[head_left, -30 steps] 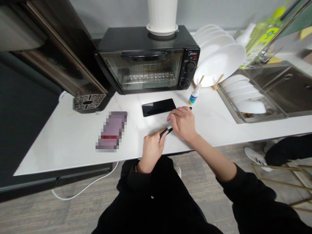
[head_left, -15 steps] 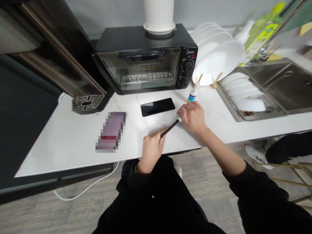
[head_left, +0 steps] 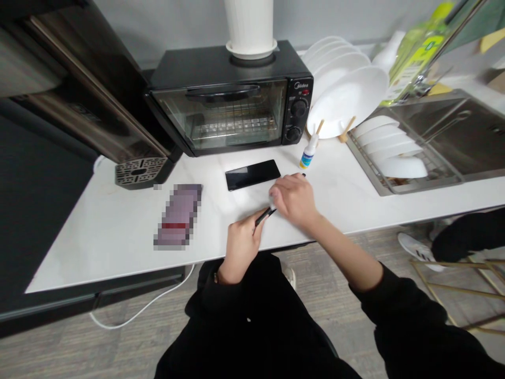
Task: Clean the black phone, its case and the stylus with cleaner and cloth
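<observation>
My left hand is closed around the near end of a thin black bar-like thing, seen nearly edge-on; its kind I cannot make out. Over its farther part lies my right hand, fingers bent, with a bit of white material showing under the fingertips. A dark tip pokes out beyond the right knuckles. Just behind the hands a black phone lies flat on the white counter. A small white spray bottle with a blue and yellow label stands upright past my right hand.
A black toaster oven carrying a white pot stands at the back. White plates fill a rack beside the sink. To the left are a drink machine and a pixelated purple item.
My right hand has slid down along the black thing toward my left hand, so less of it shows between them. My left hand keeps its grip. The view has shifted slightly.
</observation>
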Motion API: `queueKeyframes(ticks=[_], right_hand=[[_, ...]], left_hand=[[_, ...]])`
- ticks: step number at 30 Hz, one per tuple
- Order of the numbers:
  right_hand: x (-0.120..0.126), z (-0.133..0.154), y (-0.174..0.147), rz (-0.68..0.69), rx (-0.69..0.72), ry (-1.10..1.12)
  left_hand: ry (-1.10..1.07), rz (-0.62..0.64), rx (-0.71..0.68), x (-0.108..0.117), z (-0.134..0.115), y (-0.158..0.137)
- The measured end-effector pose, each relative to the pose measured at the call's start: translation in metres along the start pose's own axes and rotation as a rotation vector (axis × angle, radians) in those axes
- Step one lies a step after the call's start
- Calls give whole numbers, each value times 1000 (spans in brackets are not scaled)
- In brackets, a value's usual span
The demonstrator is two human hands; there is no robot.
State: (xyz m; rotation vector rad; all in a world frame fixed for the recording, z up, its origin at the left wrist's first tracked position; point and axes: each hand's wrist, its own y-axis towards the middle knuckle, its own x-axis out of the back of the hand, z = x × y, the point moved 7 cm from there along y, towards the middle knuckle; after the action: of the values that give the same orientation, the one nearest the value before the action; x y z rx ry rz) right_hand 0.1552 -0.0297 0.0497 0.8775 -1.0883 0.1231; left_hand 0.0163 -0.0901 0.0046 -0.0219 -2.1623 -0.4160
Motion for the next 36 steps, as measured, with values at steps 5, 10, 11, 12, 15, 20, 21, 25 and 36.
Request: queueKeyframes(ticks=[5, 10, 11, 12, 15, 20, 21, 25, 36], right_hand=[[8, -47, -7, -110, -238, 157], [-1, -42, -11, -194, -347, 446], [-3, -44, -10, -196, -371, 510], [-7, -46, -10, -200, -401, 581], [-14, -56, -10, -262, -529, 724], [-15, -60, -6, -444, -676, 757], [-13, -59, -4, -479, -682, 776], [15, -55, 14, -665, -559, 860], [63, -30, 56, -508, 235, 682]], left_hand=[[-216, -76, 4, 4, -6, 0], [-634, -297, 104, 24, -8, 14], [-685, -321, 86, 28, -13, 21], [-696, -334, 53, 32, -19, 30], [-595, -360, -106, 38, -37, 59], [-445, -381, -353, 23, -52, 89], [-445, -376, -386, 19, -53, 90], [-469, -322, -457, 9, -53, 89], [-550, -104, -434, -13, -50, 98]])
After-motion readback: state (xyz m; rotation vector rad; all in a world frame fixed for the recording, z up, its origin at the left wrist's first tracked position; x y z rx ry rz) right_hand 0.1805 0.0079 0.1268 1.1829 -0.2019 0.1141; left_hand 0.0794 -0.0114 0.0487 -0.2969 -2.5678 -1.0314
